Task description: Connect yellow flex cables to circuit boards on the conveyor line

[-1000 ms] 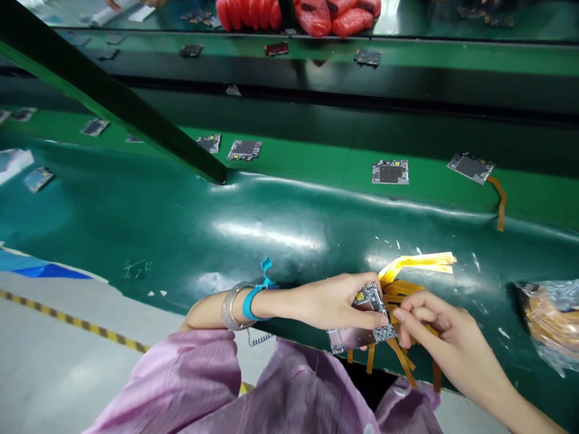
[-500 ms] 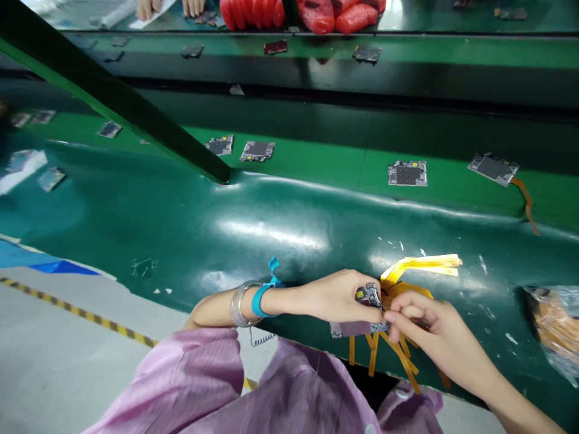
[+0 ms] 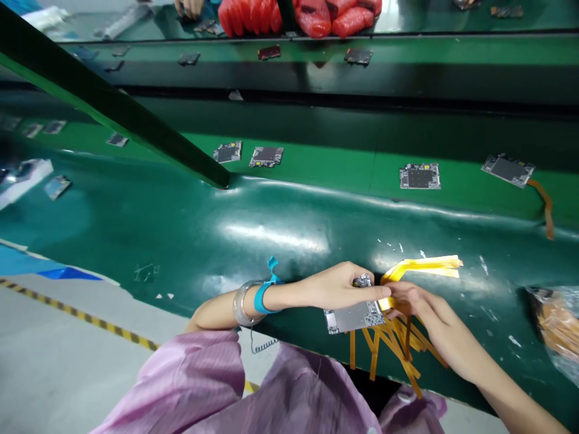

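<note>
My left hand [image 3: 337, 287] grips a small circuit board [image 3: 354, 316] at the near edge of the shiny green mat [image 3: 181, 223]; its fingers are closed over the board's top edge. My right hand [image 3: 418, 310] pinches an orange flex ribbon [image 3: 408, 337] right at the board's right side. Several more orange ribbons [image 3: 389, 355] hang fanned out below the mat's edge. A bent yellow strip [image 3: 425, 265] lies on the mat just beyond both hands. A blue wrist strap and a silver bangle [image 3: 248, 299] sit on my left wrist.
Several circuit boards [image 3: 419, 176] lie on the green conveyor belt [image 3: 316, 163] behind the mat, one at the right [image 3: 507, 169] with an orange ribbon attached. A green beam [image 3: 113, 108] slants in from the left. A plastic bag of ribbons [image 3: 554, 322] lies at the right. Red bags [image 3: 316, 15] and another person's hand [image 3: 190, 7] show at the far side.
The board has tipped flatter in my left hand, showing its metal face. My right hand moved up to the board's right edge, fingers now lower and flatter on a ribbon.
</note>
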`<state>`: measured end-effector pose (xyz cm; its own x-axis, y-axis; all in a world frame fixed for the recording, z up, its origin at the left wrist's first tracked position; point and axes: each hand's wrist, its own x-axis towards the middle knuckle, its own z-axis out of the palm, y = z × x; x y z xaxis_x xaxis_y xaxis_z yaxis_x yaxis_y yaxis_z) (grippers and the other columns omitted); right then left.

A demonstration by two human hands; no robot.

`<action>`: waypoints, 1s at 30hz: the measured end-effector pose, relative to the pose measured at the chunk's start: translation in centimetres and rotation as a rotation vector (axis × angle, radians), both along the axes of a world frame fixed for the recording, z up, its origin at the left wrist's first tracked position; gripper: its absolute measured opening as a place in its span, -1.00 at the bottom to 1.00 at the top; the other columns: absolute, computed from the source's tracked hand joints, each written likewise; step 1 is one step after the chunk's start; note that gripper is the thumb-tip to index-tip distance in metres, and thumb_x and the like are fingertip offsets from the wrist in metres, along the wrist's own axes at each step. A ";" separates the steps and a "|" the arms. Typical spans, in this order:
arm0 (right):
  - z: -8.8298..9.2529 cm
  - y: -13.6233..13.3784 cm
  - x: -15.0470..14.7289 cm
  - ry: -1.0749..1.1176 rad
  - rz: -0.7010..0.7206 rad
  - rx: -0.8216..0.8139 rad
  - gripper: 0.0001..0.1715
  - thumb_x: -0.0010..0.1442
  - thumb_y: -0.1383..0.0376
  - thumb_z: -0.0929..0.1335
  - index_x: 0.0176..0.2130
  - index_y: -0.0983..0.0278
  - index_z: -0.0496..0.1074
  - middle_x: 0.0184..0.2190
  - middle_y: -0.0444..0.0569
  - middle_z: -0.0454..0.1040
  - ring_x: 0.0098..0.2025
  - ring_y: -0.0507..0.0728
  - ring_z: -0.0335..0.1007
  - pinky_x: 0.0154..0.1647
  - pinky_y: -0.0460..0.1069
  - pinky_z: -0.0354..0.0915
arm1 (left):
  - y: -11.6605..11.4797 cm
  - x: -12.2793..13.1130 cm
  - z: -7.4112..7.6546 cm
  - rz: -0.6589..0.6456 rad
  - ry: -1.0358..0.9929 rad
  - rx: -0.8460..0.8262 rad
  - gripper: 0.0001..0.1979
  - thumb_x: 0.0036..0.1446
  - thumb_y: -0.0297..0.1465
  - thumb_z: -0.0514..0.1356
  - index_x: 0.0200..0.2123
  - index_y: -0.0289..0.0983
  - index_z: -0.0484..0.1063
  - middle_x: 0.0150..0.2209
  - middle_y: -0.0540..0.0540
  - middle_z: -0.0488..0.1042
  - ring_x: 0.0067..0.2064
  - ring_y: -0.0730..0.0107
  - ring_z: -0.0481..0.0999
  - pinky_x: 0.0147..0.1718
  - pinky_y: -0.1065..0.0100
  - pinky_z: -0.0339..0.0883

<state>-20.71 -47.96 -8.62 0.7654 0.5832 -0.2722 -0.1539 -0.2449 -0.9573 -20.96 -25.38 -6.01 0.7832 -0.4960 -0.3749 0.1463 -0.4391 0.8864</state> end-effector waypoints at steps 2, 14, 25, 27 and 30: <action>0.1 0.3 0.2 0.047 0.029 0.041 -0.64 0.33 0.01 0.34 -0.10 0.20 0.51 -0.10 0.00 0.58 -0.06 0.19 0.52 0.05 0.07 0.38 | -0.2 -0.1 0.5 0.040 -0.040 0.082 -0.46 0.31 0.06 -0.03 -0.47 -0.27 0.25 -0.51 0.08 0.16 -0.45 0.50 0.17 -0.46 0.40 0.10; 3.8 8.1 14.4 -0.237 -0.199 0.213 -0.75 0.19 0.18 0.45 -0.20 0.30 0.54 -0.18 0.11 0.63 -0.23 0.21 0.61 -0.08 0.13 0.52 | 15.0 11.3 4.2 0.470 -0.802 0.870 -0.37 0.15 -0.60 0.03 0.31 -0.51 0.05 0.41 -0.50 -0.07 0.45 -0.09 -0.17 0.30 -0.06 -0.08; 1.2 3.1 11.0 -0.591 -0.195 -0.036 -0.77 0.17 0.13 0.44 -0.26 0.24 0.55 -0.30 0.01 0.58 -0.26 0.21 0.49 -0.17 0.10 0.40 | 20.8 17.2 6.2 0.386 -0.682 0.977 -0.48 -0.20 -0.54 0.38 -0.08 -0.37 0.42 0.06 -0.36 0.44 0.21 -0.26 0.23 0.14 -0.09 0.09; 0.6 1.1 7.8 -0.594 0.007 -0.111 -0.87 0.18 0.20 0.44 -0.34 0.21 0.56 -0.42 -0.07 0.55 -0.39 0.16 0.44 -0.34 0.03 0.34 | 20.5 17.1 7.1 0.413 -0.725 0.981 -0.66 -0.13 -0.48 0.39 -0.24 -0.33 0.41 -0.06 -0.29 0.47 0.17 -0.20 0.27 0.12 -0.04 0.10; -0.5 -1.0 4.8 -0.715 0.206 -0.344 -0.90 0.26 0.32 0.37 -0.31 0.19 0.51 -0.32 -0.05 0.54 -0.29 0.19 0.45 -0.26 0.06 0.32 | 18.4 15.4 7.7 0.572 -0.862 0.846 -0.80 0.11 -0.35 0.29 -0.25 -0.27 0.34 -0.19 -0.14 0.47 -0.01 0.08 0.41 0.02 0.13 0.24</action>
<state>-15.89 -48.92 -9.08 0.7081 0.7042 0.0520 0.5458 -0.4990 -0.6731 -5.52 -7.01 1.73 0.9422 0.1172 0.3139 0.0279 -0.9610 0.2752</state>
